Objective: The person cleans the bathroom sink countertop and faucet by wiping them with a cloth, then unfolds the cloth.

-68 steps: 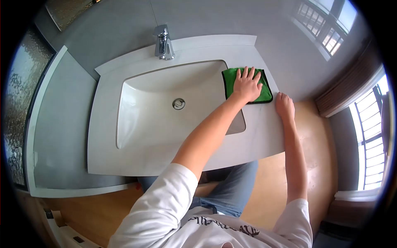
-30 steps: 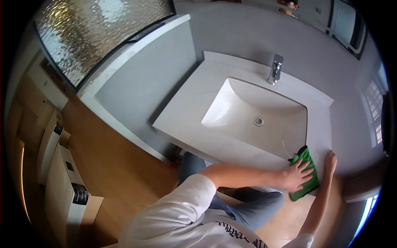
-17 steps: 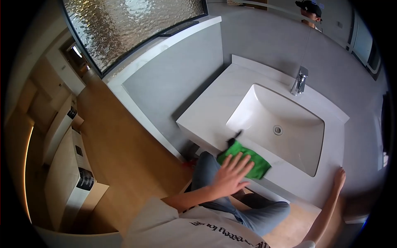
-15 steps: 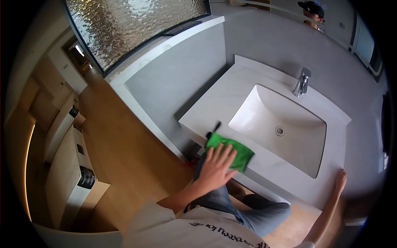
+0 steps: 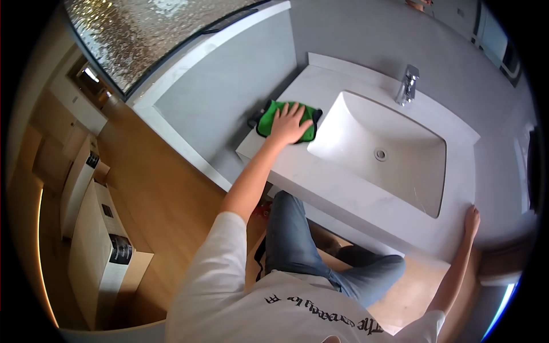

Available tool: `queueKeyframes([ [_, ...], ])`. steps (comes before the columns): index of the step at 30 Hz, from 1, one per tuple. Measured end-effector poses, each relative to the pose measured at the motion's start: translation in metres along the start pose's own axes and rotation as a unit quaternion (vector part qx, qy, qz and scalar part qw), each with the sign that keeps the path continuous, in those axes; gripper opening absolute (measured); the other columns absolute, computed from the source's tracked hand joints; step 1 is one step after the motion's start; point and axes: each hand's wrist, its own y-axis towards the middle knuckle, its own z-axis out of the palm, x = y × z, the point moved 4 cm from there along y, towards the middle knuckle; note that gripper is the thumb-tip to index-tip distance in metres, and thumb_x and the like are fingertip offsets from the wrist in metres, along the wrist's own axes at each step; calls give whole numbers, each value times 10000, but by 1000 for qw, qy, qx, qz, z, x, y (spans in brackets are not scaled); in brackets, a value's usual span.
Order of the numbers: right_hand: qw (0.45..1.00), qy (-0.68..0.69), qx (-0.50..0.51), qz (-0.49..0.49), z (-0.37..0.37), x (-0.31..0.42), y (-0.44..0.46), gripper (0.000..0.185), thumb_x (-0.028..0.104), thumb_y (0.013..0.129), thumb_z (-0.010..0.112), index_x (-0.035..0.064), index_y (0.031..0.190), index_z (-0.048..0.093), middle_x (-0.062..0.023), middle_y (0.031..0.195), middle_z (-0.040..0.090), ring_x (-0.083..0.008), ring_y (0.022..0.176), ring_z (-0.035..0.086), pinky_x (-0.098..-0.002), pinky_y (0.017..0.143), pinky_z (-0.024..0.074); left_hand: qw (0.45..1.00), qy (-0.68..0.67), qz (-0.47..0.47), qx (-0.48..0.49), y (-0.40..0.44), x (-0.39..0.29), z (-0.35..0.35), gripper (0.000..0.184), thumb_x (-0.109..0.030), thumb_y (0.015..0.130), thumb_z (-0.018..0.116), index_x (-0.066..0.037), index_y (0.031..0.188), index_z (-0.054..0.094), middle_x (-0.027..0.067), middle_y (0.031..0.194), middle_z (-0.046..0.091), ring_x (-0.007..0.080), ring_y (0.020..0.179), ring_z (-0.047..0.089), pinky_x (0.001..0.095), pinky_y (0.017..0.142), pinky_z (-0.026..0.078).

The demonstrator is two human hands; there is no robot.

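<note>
My left hand (image 5: 289, 124) lies flat with fingers spread on a green cloth (image 5: 267, 121) with a dark border. The cloth rests on the white countertop (image 5: 309, 166) at its left end, beside the rectangular basin (image 5: 394, 143), and a dark end of it sticks out past the left edge. My right hand (image 5: 473, 222) is at the countertop's right edge, small in view, with its fingers curled against that edge. A chrome faucet (image 5: 408, 86) stands behind the basin, and a round drain (image 5: 380, 154) sits in the basin's bottom.
A grey half wall (image 5: 229, 91) with a white ledge and textured glass above it borders the counter on the left. Long cartons (image 5: 94, 246) lie on the wooden floor (image 5: 166, 211) at the left. My bent legs (image 5: 291, 234) are under the counter's front.
My left hand and the cloth have moved from the counter's right end along the front edge to its left end. The right hand stays at the right edge. The view has turned left.
</note>
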Motion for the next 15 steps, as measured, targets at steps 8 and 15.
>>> queueKeyframes([
  [8,1000,-28,-13,4,-17,26,-19,467,325,945,319,-38,1037,598,-267,1063,589,-450,1007,529,-501,875,416,998,35,19,52,-50,-30,-15,649,-503,932,373,-101,1434,283,103,1520,188,380,1385,158,617,1080,106],
  [15,999,-9,-11,50,-23,33,-25,462,328,941,340,-39,1028,606,-280,1058,581,-448,1017,523,-489,873,415,996,25,70,56,-131,-54,-46,646,-437,903,480,-104,1427,300,101,1516,200,390,1380,168,638,1058,144],
])
